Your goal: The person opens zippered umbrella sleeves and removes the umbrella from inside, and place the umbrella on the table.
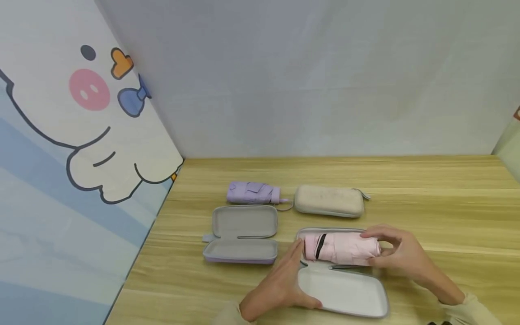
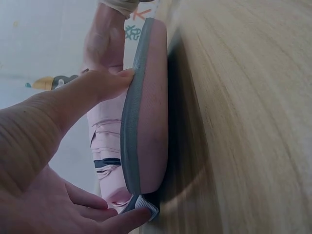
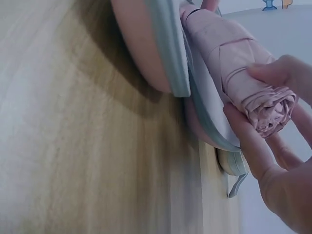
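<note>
A folded pink umbrella (image 1: 345, 248) with a black band lies along the far half of an opened pink case (image 1: 343, 291), tilted at its right end in the right wrist view. My right hand (image 1: 400, 257) grips that end, thumb and fingers on opposite sides of the rolled cloth (image 3: 243, 73). At the case's left end, my left hand (image 1: 284, 282) holds the case, its thumb on the near half's rim (image 2: 134, 112) and its fingers by the far half, near the umbrella's handle. One fingertip touches the striped tab (image 2: 146, 204) in the left wrist view.
Left of my hands lies another opened case (image 1: 243, 250), purple outside and grey inside. Behind it rests a folded purple umbrella (image 1: 252, 193) with a wrist loop. A closed beige case (image 1: 329, 201) sits beyond the pink one. A pale curtain (image 1: 325, 81) hangs behind the wooden table (image 1: 447, 203).
</note>
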Available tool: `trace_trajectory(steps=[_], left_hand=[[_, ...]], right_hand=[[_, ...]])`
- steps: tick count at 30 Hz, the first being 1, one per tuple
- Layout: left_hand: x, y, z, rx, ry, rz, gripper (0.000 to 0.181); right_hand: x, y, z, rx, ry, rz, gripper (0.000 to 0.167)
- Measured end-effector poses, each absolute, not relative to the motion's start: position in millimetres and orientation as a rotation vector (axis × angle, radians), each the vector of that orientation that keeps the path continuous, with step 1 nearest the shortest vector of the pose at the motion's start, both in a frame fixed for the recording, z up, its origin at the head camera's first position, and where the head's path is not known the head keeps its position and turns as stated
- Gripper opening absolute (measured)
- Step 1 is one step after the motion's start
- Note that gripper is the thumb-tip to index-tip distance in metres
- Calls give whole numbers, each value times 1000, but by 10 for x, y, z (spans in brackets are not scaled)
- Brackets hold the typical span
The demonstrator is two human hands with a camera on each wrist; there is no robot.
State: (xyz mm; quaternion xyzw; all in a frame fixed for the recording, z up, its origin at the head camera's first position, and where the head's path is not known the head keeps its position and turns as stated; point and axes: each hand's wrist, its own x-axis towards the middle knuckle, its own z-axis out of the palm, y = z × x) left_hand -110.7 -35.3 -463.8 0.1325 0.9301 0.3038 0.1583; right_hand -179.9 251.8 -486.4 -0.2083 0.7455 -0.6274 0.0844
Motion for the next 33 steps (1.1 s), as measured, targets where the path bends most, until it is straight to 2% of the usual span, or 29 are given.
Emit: trace_trajectory(steps=[9, 20, 33], left_hand=[[-1106, -340, -4596, 355, 2635, 863, 125], [-1098, -344, -4566, 334, 2602, 877, 124], [-1113, -353, -4569, 343, 2582, 861, 125]], right_hand=[[-1739, 2597, -4808, -554, 2167, -2023, 46], [-1666, 2762, -4610, -593, 2001, -2208, 49], [-1640, 3321, -4571, -509, 1986, -2208, 53]])
